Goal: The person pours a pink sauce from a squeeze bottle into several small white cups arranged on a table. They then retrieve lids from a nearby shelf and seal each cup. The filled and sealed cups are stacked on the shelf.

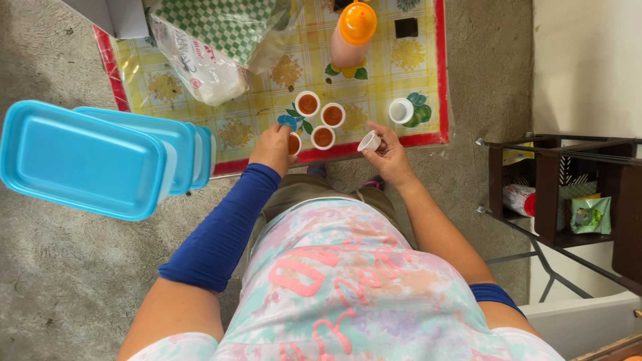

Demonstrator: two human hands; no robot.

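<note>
Your left hand (273, 148) wraps around a small white cup (294, 144) of red sauce at the near edge of the table (428, 100). Your right hand (388, 155) pinches a little empty cup (368, 141), tipped on its side, just above the table edge. Three more full sauce cups (322, 117) sit close together between your hands. A stack of empty cups (401, 110) stands beyond your right hand. An orange-capped bottle (353, 33) is farther back. Blue boxes (100, 157) sit to your left.

On the table (428, 80) we see three filled cups (321, 117) clustered between our hands — an empty cup (401, 110) lies right of them. Beyond stands a bottle (351, 33), a bag (214, 47) to its left — stacked lids (100, 157) sit further left.
</note>
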